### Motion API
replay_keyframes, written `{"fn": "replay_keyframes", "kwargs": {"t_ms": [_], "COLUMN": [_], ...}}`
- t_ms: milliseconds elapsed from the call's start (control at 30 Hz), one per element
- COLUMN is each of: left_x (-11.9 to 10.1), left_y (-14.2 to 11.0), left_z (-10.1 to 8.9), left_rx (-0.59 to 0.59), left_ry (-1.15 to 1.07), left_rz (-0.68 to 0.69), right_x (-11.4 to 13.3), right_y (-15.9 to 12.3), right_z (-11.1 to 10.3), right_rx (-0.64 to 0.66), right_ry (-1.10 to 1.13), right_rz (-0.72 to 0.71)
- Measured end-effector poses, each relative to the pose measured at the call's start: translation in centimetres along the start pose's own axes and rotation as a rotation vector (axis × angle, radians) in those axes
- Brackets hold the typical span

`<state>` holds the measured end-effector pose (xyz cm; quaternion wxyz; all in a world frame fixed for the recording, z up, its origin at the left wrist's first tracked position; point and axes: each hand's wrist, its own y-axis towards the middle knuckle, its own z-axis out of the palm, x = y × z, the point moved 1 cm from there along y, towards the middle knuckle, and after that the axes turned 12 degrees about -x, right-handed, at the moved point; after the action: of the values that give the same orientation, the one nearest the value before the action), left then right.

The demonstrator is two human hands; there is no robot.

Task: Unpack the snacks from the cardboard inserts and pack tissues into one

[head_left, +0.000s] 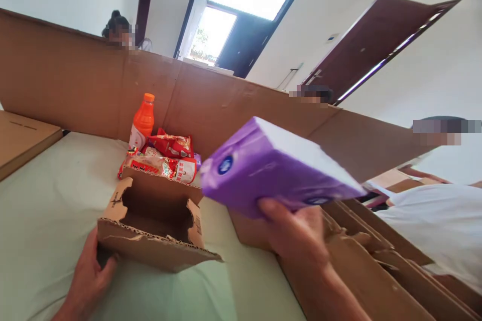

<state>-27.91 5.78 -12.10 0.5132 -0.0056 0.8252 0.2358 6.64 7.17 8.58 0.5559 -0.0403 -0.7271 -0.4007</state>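
My right hand point(297, 233) is closed on a purple and white pack point(274, 168), gripping its lower edge and holding it tilted in the air above the table. My left hand point(88, 281) grips the near left corner of a small open cardboard box point(150, 220) that stands on the pale green table point(45, 210); its fingers curl against the box wall. The box's flaps are torn and its inside looks empty. The purple pack hangs to the right of the box and a little above it.
Behind the box lie red snack packets point(165, 158) and an orange drink bottle point(143, 120). A tall cardboard partition point(75, 80) walls the table's far side. Flattened cardboard point(376, 271) is stacked at the right, a flat carton point(22, 138) at the left. Other people sit beyond the partition.
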Motion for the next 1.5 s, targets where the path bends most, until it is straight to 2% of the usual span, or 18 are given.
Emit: {"fn": "replay_keyframes", "kwargs": {"t_ms": [100,167,300,400,467,567,733,933,1000,1033,1100,1167,1200,1267,1333,1400,1500], "left_x": [-0.2,0.0,0.6,0.7,0.6,0.5,0.4,0.1,0.1,0.1,0.0,-0.3,-0.6,-1.7,-3.5,-5.6,-8.6], "left_y": [0.2,0.1,-0.3,-0.4,-0.3,-0.2,-0.1,0.2,0.2,0.2,0.3,0.7,1.1,2.2,3.9,5.7,8.1], "left_z": [-0.2,-0.2,0.3,0.5,0.5,0.5,0.5,0.4,0.3,0.2,-0.2,-1.1,-1.6,-2.8,-3.7,-4.0,-3.4], "left_rx": [-0.002,-0.032,-0.012,0.006,0.008,-0.005,0.002,-0.001,-0.007,-0.011,-0.018,-0.022,-0.02,-0.005,0.035,0.108,0.257], "left_ry": [-0.001,-0.026,-0.06,-0.046,-0.026,0.0,0.0,-0.01,-0.003,0.005,0.029,0.051,0.057,0.055,0.034,0.008,-0.007], "left_rz": [-0.004,-0.003,-0.021,0.005,0.029,0.053,0.071,0.084,0.095,0.1,0.115,0.144,0.164,0.216,0.28,0.322,0.314], "right_x": [1.9,2.7,4.8,6.1,5.9,4.3,1.9,1.4,1.4,1.5,1.9,2.1,2.0,1.3,-0.1,-1.8,-4.2], "right_y": [-2.1,-2.9,-3.0,-2.9,-3.0,-3.6,-4.8,-4.2,-3.5,-3.0,-2.2,-1.9,-2.2,-3.2,-4.7,-6.2,-7.7], "right_z": [4.2,6.1,8.0,9.2,10.2,11.4,12.0,12.2,11.6,10.8,8.5,5.2,3.5,0.8,-0.8,-1.1,-0.1], "right_rx": [0.295,0.489,0.787,1.0,1.081,1.153,1.335,1.36,1.329,1.26,1.018,0.771,0.707,0.681,0.704,0.719,0.708], "right_ry": [-0.072,-0.296,-0.798,-0.989,-1.027,-1.03,-1.077,-1.031,-0.931,-0.832,-0.58,-0.38,-0.34,-0.34,-0.375,-0.387,-0.367], "right_rz": [-0.045,-0.108,-0.309,-0.385,-0.383,-0.361,-0.376,-0.429,-0.469,-0.496,-0.529,-0.505,-0.479,-0.433,-0.401,-0.383,-0.367]}}
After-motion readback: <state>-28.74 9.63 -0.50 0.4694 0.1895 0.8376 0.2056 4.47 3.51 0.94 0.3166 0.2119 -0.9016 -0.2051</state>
